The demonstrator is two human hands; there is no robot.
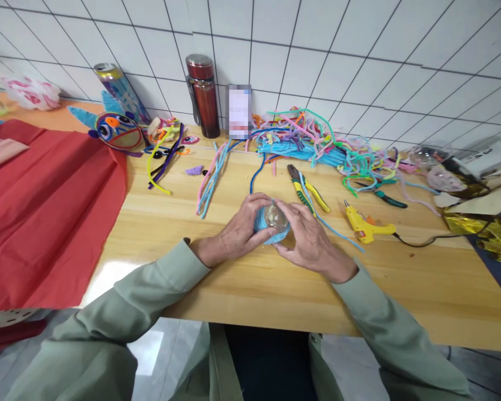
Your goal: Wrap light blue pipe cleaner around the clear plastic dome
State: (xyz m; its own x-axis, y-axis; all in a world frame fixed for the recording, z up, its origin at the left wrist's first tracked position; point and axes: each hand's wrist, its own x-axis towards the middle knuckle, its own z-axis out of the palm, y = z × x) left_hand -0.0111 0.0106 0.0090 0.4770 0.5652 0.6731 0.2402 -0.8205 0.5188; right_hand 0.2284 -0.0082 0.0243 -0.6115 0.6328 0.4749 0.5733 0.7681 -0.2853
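Between my two hands, over the middle of the wooden table, is a small round clear piece [276,217] with light blue fuzzy pipe cleaner wound around its side. The fingers of my left hand [246,228] curve around its left side, the thumb across the near side. On the opposite side, my right hand [307,236] grips it with bent fingers at the top and the thumb low. Behind the hands lie yellow-and-green pliers [319,197], with a loose light blue pipe cleaner [338,234] beside them. A dark blue pipe cleaner [256,175] runs toward the left fingers; its near end is hidden.
A yellow glue gun [365,225] with a black cord lies right. Along the tiled wall stand a phone [239,111], a dark red flask [206,103] and a can [125,92]. Tangled pipe cleaners [317,145] pile up behind. Red cloth [62,206] covers the left side.
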